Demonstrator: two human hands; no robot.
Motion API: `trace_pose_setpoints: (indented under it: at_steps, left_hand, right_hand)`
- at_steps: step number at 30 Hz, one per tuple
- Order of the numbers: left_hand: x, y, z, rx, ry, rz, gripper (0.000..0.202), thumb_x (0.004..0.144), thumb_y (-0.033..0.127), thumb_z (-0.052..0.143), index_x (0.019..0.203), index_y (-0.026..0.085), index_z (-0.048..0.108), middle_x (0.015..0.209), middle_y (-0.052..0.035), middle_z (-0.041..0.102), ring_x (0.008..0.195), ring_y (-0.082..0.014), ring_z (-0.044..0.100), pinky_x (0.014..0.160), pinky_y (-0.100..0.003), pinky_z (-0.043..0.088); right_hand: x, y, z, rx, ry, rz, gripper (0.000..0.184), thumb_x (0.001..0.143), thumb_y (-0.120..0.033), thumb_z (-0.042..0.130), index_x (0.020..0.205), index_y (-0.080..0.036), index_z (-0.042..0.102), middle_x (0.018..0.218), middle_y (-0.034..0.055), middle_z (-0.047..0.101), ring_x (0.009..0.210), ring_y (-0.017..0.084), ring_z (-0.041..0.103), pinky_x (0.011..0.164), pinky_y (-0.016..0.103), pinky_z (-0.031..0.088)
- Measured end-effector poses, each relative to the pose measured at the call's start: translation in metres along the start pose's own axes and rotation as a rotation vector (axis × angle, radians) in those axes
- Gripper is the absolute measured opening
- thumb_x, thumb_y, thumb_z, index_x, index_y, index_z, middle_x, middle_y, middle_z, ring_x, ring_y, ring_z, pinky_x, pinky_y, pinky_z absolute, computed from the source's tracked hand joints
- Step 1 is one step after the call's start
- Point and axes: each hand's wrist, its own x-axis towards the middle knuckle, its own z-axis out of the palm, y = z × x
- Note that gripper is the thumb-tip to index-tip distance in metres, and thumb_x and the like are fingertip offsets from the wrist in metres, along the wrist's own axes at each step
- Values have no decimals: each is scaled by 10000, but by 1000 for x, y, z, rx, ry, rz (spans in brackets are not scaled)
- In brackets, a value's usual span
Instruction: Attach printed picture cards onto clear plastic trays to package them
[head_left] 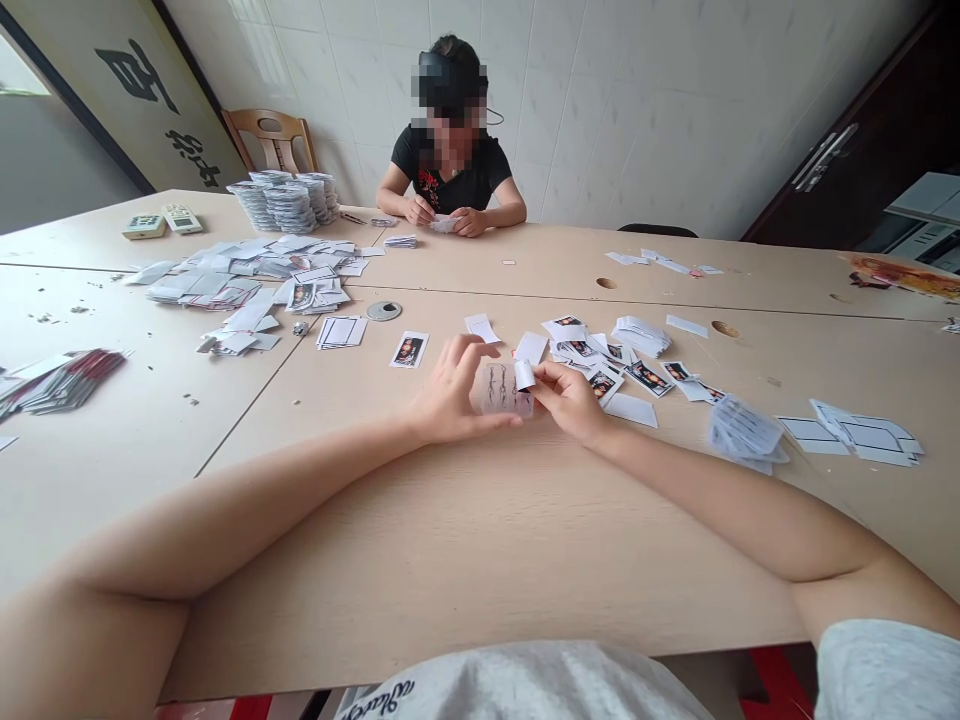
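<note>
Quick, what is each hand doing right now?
Left hand: closed, holding the clear sheet.
Right hand: closed, pinching the white slip.

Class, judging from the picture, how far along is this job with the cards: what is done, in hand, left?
Likely done: tall stacks stand at the table's far left. In hand: the left hand holds a clear sleeve while the right hand pinches a white slip at its edge. Left: loose photo cards lie scattered beside the right hand.

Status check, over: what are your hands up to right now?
Left hand and right hand both pinch a small patterned sheet over the table. Right hand curls its white flap. Loose cards just beyond, nothing blocking.
</note>
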Motion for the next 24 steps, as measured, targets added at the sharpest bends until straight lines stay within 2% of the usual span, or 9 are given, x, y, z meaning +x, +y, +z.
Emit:
trace_pose_setpoints:
  at_steps: [2, 4, 7, 9, 13, 20, 24]
  left_hand:
    - [4, 9, -4, -23, 98, -57, 531, 670, 574, 699, 944, 173, 482, 1021, -102, 520, 969, -219, 481, 842, -364, 420]
    - [9, 20, -6, -76, 81, -135, 424, 711, 554, 672, 787, 184, 478, 869, -54, 533, 846, -182, 470, 762, -327, 408]
    - [16, 30, -5, -150, 27, -281, 426, 735, 558, 644, 665, 181, 459, 738, -20, 508, 750, -156, 462, 676, -292, 376]
    - [17, 32, -3, -157, 18, -357, 438, 725, 569, 645, 643, 178, 464, 710, -14, 500, 715, -148, 461, 637, -281, 355]
    - [15, 27, -4, -141, 27, -380, 387, 721, 530, 660, 665, 178, 507, 732, -16, 551, 740, -151, 477, 654, -283, 358]
    - [10, 21, -8, -166, 56, -395, 138, 758, 310, 608, 731, 179, 572, 789, -13, 619, 725, -133, 473, 656, -272, 378]
    - [10, 19, -6, -224, 66, -411, 58, 743, 228, 572, 731, 174, 590, 756, -8, 624, 672, -113, 473, 620, -257, 380]
  right_hand:
    - [-2, -3, 1, -31, 2, -6, 350, 816, -510, 618, 793, -162, 583, 735, 26, 594, 679, 135, 532, 603, 240, 421]
    - [-5, -7, 2, -81, 19, -33, 364, 808, -517, 626, 758, -162, 566, 691, 15, 574, 622, 117, 502, 556, 225, 386]
    - [-7, -12, 4, -158, 48, -91, 395, 813, -526, 618, 694, -160, 531, 627, 5, 533, 576, 103, 464, 516, 217, 348]
    - [-7, -14, 4, -181, 51, -117, 402, 825, -524, 604, 681, -157, 524, 610, 4, 520, 569, 100, 454, 514, 217, 342]
    - [-7, -14, 5, -182, 62, -127, 396, 828, -498, 613, 657, -155, 510, 578, -8, 490, 546, 90, 433, 505, 217, 326]
    - [-7, -16, 5, -159, 68, -103, 375, 843, -469, 595, 653, -155, 517, 593, -5, 504, 565, 96, 448, 528, 225, 346]
    - [-8, -20, 4, -178, 78, -106, 339, 850, -429, 593, 664, -152, 535, 586, -8, 506, 559, 92, 447, 522, 217, 348]
